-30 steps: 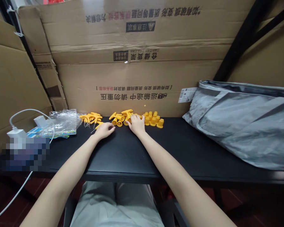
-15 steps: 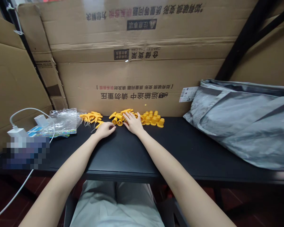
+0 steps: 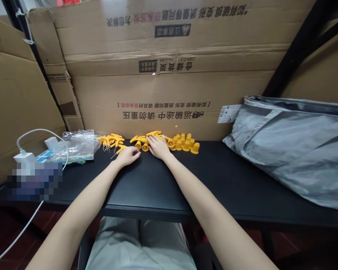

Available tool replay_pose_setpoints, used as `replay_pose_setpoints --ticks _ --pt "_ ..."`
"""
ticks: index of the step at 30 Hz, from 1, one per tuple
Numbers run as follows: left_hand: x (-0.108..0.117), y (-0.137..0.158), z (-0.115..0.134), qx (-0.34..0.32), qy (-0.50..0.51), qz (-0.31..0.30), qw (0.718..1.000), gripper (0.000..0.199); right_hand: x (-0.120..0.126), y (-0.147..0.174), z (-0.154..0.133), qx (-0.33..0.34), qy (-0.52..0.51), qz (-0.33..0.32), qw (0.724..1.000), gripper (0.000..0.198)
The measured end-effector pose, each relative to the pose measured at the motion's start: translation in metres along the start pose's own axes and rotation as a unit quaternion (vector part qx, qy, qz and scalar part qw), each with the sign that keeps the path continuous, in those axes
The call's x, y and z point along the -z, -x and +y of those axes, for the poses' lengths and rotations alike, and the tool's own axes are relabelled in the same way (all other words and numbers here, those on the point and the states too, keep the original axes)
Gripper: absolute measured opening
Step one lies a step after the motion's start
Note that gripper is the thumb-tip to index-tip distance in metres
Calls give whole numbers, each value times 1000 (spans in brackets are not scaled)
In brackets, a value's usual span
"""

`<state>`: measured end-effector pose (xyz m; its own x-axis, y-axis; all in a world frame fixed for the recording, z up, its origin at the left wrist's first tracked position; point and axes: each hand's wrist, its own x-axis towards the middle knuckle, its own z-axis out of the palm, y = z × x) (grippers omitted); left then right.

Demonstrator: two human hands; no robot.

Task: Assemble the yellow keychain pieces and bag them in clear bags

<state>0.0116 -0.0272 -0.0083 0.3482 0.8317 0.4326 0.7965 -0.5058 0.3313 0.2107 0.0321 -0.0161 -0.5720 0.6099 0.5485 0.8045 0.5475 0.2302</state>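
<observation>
My left hand [image 3: 129, 156] rests on the black tabletop, its fingers loosely curled with a gap between thumb and forefinger; nothing shows in it. Just behind it lies a yellow T-shaped handle [image 3: 121, 149]. Farther left is a pile of yellow handles with twisted metal corkscrew spirals [image 3: 112, 139]. My right hand [image 3: 159, 148] lies palm down, fingers stretched out over a heap of yellow pieces, partly hiding them. By its fingertips are yellow bell-shaped cups [image 3: 145, 146] on their sides and more yellow handles [image 3: 153, 133]. Several yellow cups [image 3: 195, 147] stand in a cluster to its right.
A large cardboard sheet [image 3: 163, 88] stands along the back of the black table [image 3: 146, 183]. At left lie clear plastic packaging [image 3: 83, 144], a white charger with a cable [image 3: 25, 160] and a blurred-out object. A grey bag [image 3: 293, 146] fills the right side.
The whole view has shifted slightly, so things appear a little farther right. Both hands stay in about the same places among the yellow pieces.
</observation>
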Motion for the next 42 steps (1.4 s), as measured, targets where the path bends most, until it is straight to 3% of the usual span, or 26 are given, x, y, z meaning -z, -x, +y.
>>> replay_pose_setpoints --ticks 14,27,32,37,42 --pt "2 1 4 -12 -4 -6 1000 23 13 -22 -2 -4 -8 -57 998 43" --pt "4 1 4 1 -19 -18 1000 23 15 -44 -5 -59 -8 -127 990 33" --pt "5 -1 1 33 -63 -23 997 26 22 -48 -8 -35 -57 -97 993 29" --pt "10 0 0 112 -175 -33 978 25 25 -56 -25 -66 -113 -78 988 26" --pt "14 3 -2 181 -207 -59 960 30 19 -65 -45 -104 -156 -43 981 23"
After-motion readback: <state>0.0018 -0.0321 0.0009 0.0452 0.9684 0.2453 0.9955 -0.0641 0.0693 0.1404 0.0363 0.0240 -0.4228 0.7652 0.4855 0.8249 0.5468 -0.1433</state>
